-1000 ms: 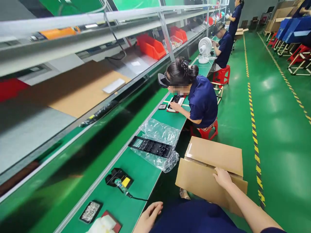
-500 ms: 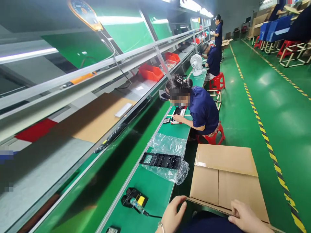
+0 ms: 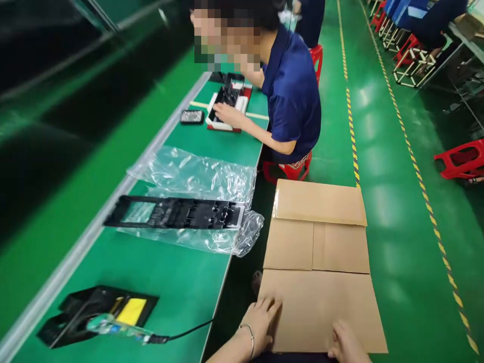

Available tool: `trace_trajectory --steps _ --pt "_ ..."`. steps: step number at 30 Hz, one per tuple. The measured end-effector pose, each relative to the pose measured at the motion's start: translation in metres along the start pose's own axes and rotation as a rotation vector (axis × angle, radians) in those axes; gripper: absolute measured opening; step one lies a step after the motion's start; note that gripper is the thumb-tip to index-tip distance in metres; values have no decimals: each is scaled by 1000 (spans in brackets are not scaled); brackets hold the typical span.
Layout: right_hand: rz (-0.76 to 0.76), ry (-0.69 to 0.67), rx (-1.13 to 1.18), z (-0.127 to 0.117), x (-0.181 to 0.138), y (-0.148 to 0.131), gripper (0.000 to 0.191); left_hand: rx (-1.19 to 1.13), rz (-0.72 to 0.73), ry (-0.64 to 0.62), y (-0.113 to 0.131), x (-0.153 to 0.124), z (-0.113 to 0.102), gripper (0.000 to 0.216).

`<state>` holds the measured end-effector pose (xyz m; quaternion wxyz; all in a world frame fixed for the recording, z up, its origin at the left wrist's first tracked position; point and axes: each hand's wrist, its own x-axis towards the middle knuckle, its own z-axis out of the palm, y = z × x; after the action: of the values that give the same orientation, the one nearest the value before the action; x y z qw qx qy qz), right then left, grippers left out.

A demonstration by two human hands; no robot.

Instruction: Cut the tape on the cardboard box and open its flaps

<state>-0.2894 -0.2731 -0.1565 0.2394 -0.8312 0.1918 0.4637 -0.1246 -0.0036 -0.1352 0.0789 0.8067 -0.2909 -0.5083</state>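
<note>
A brown cardboard box (image 3: 321, 252) with folded flaps stands on the green floor right of the bench. My left hand (image 3: 259, 322) lies flat on the near flap's left edge, a thin bracelet on the wrist. My right hand (image 3: 346, 345) rests on the same flap's near edge, fingers curled over it. On the green bench (image 3: 159, 272) to the left lies a long black plastic frame (image 3: 174, 213) on a clear plastic bag (image 3: 196, 176). A soldering iron in its black stand (image 3: 98, 315) sits at the near left.
A co-worker in a blue shirt (image 3: 291, 91) sits on a red stool (image 3: 289, 169) just beyond the box, hands on a black part in a white and red fixture (image 3: 227, 106). Yellow-black floor tape (image 3: 353, 146) runs along the aisle. Another red stool (image 3: 459, 159) stands far right.
My view has dropped and moved closer to the box and bench. Both hands slid onto the near flap, which now lies flat toward me.
</note>
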Motion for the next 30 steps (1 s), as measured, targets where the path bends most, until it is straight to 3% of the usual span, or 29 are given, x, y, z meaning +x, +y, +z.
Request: trace_trajectory --steps 2,4,8,11,14,16,18,21,23,27,30 --pt "71 43 -88 25 34 -5 31 43 -11 38 -6 19 16 95" --pt "95 99 -159 43 73 -13 25 88 -32 131 -11 39 22 91" --pt "-40 179 -207 59 133 -27 35 184 47 336 -15 85 4 83" --pt "-147 264 -249 63 142 -25 37 249 171 451 -11 126 -15 80" --pt "-249 355 -305 46 126 -15 37 301 258 526 -9 159 -15 95" --pt "-414 443 -327 11 114 -5 39 343 339 562 -14 172 -3 84" --pt "-588 593 -326 -46 110 5 31 383 410 599 -21 179 12 75" --pt "-606 919 -319 -150 132 18 33 441 390 645 -28 179 26 81" --pt "-579 1025 -320 -209 160 24 39 484 373 650 -28 177 26 89" --pt "-654 1076 -306 -274 203 33 47 540 467 571 -20 175 7 87" --pt "-787 1000 -262 -317 200 45 53 552 592 513 -16 174 -12 88"
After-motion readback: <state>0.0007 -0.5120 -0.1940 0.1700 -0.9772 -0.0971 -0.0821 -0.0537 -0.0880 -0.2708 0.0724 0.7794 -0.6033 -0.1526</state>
